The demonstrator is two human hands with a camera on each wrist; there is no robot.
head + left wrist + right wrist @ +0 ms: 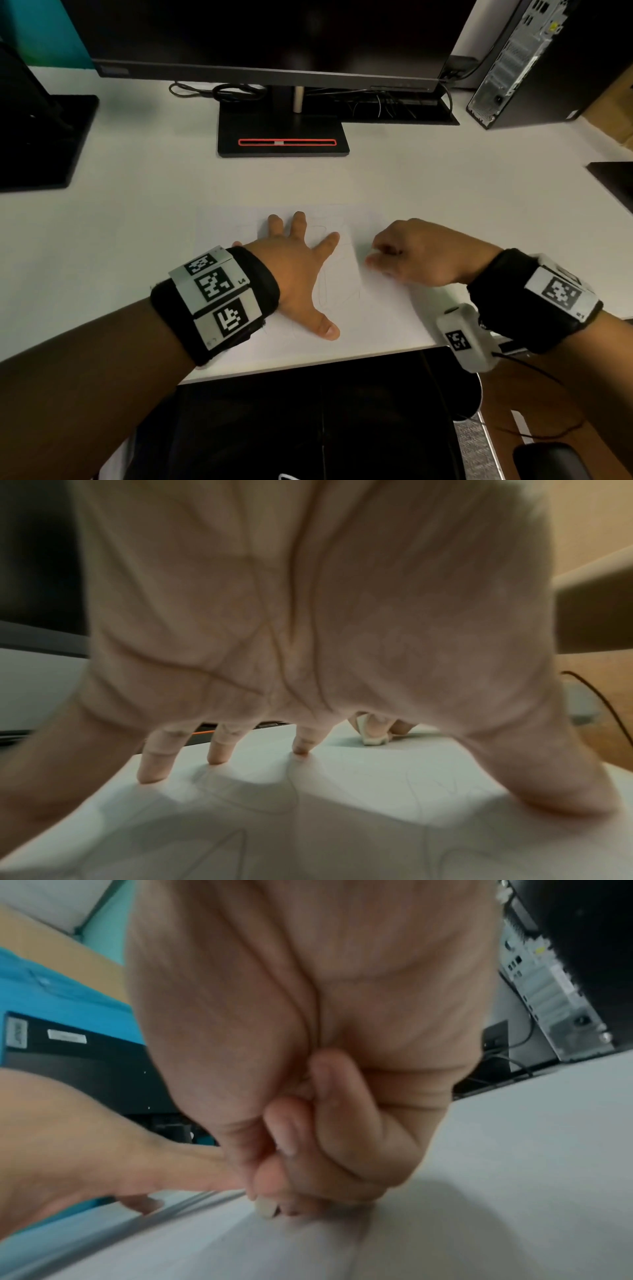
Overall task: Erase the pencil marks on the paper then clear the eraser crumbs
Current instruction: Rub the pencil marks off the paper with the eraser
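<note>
A white sheet of paper [376,308] with faint pencil lines [323,291] lies on the white desk near its front edge. My left hand [298,260] lies spread flat on the sheet, its fingers [154,764] straight and pressing down. To its right, my right hand [407,253] is curled, pinching a small white eraser [375,739] whose tip touches the paper. That eraser [267,1208] shows only as a pale stub below the fingertips in the right wrist view. Pencil lines [414,785] run across the sheet under my left palm. I cannot make out any crumbs.
A monitor stand [282,137] sits behind the paper, with cables [219,91] at its back. Another black stand [41,144] is at the far left, and a computer tower [534,61] at the back right. The desk's front edge [308,365] runs just below my left thumb.
</note>
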